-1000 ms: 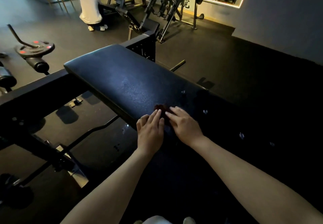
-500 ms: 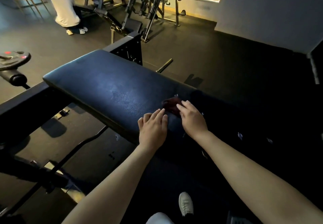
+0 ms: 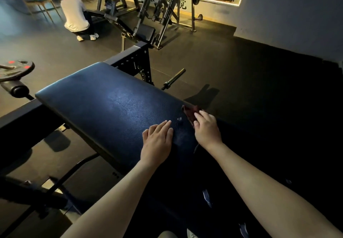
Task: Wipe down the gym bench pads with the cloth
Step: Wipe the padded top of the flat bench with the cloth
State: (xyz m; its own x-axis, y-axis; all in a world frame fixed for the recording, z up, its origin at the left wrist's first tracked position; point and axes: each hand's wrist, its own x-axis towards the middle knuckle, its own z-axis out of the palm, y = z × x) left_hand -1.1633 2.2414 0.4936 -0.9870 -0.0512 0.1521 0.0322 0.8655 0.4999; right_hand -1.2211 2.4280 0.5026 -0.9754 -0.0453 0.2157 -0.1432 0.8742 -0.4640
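Just cloth (image 3: 191, 113) at pad (image 3: 104, 104) edge, right hand (image 3: 207, 129) atop.

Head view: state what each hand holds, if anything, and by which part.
The right hand presses the dark red cloth at its near end. The left hand lies flat on the bench pad, holding nothing.

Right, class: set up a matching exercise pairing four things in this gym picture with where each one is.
Things:
1. left hand
2. dark red cloth
3. weight plate
4. steel bar

Places:
A. on the floor beyond the bench pad
B. under the right hand, at the pad's right edge
C. flat on the pad
D. far left

Pairs: 1-C, 2-B, 3-D, 4-A
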